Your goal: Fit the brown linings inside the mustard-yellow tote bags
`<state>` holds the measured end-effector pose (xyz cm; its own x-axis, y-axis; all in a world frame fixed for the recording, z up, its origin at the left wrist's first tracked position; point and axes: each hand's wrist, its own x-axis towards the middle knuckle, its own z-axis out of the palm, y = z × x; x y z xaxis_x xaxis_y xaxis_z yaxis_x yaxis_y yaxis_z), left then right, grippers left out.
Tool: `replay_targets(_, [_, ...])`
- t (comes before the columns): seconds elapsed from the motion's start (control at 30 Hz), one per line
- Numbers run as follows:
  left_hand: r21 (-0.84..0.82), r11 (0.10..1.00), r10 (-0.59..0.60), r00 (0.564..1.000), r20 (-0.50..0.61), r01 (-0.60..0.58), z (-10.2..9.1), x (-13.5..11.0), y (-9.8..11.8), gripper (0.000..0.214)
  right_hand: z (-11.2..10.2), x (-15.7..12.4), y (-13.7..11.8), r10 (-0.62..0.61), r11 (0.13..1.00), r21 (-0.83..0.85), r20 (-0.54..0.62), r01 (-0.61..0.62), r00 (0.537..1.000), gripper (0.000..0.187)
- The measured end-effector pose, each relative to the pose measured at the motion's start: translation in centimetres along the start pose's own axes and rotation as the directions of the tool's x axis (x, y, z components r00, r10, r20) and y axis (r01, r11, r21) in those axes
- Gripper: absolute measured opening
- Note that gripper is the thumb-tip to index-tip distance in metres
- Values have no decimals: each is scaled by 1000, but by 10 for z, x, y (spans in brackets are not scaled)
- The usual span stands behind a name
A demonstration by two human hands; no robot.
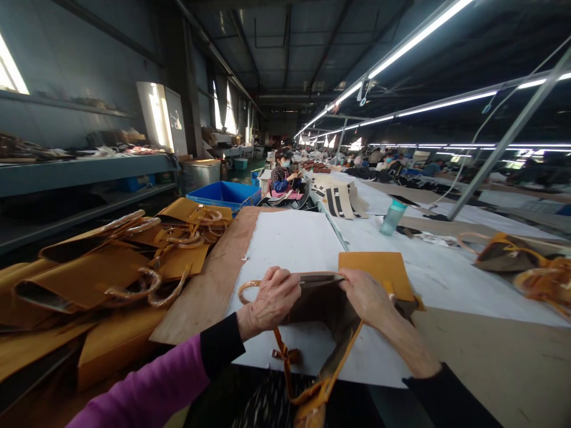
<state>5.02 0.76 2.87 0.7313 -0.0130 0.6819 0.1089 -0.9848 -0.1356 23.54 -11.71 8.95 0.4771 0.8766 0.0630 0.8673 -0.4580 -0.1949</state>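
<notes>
Both grips on one handbag (330,309), left hand (270,300), right hand (368,297)

bench (491,356) | on it: white sheet (289,244), brown board (214,279), bottle (392,217), tan bag (330,309)

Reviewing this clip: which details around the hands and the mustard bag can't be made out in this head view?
- Inside of the mustard bag: dark, contents unreadable.
- Left hand fingertips: curled over the bag's rim, hidden.
- Right hand fingertips: tucked behind the rim.
- Bag's lower end: cut off by the bottom edge.
- Pile of bags: overlapping, count unclear.
- Distant workers: too small.
</notes>
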Motion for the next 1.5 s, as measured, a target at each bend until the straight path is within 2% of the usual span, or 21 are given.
replay_targets(0.17, [21,999,30,998,-59,-28,1,-2,-7,20,-5,0,-8,28,999,19,5,-28,1000,22])
replay_targets(0.37, [12,997,69,995,66,-70,-4,1,-12,21,-6,2,-10,56,998,11,9,-56,998,23])
replay_targets(0.57, [-41,994,102,995,-6,-103,-2,-2,-12,28,-5,2,-8,45,999,19,-4,-45,999,24])
replay_targets(0.83, [-97,992,88,996,19,-85,-12,5,-5,25,-4,3,-7,56,998,-11,-6,-56,998,21])
replay_targets(0.97, [-130,991,24,1000,17,-22,-15,13,-3,25,0,6,-3,48,998,-34,-12,-48,999,20])
replay_targets(1.1, [-141,979,-155,987,-36,149,-9,21,-5,18,0,8,-1,22,1000,-10,-8,-22,1000,19])
replay_targets(1.2, [-185,959,-221,975,-20,214,-4,27,-9,12,-2,8,0,4,998,55,-2,-4,1000,19])
replay_targets(1.27, [-240,927,-298,954,-9,287,-1,30,-12,11,-3,6,0,-10,996,89,-4,10,1000,21])
replay_targets(1.37, [-363,838,-435,900,4,407,4,34,-16,12,-4,4,2,-31,992,123,-7,31,1000,24])
replay_targets(1.5, [-463,796,-416,908,52,391,8,36,-23,19,-3,4,4,-51,987,151,-8,51,999,24])
